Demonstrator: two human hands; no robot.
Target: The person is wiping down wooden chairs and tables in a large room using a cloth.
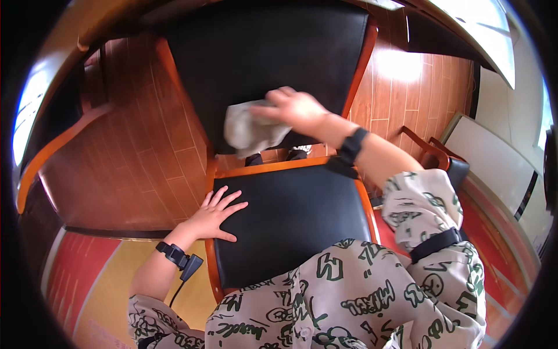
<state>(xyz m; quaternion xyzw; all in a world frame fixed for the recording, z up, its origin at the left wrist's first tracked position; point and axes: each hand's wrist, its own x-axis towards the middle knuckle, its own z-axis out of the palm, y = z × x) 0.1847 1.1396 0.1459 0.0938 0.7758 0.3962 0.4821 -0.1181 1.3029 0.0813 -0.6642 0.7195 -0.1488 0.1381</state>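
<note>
My right hand (293, 113) grips a pale grey cloth (250, 131) against the upper black padded panel (261, 46) of a wood-framed chair; the hand is slightly blurred. My left hand (215, 215) rests with fingers spread on the lower black padded panel (290, 212), near its left wooden edge (211, 256). Between the two panels is a gap through which dark shoes or legs (295, 155) show in part.
Another wooden chair (442, 157) stands at the right beside a pale board (487, 163). A curved wooden armrest (49, 148) is at the left. Dark furniture edges (442, 41) border the top. Wood flooring (139, 145) and a red and yellow mat (119, 262) surround the chair.
</note>
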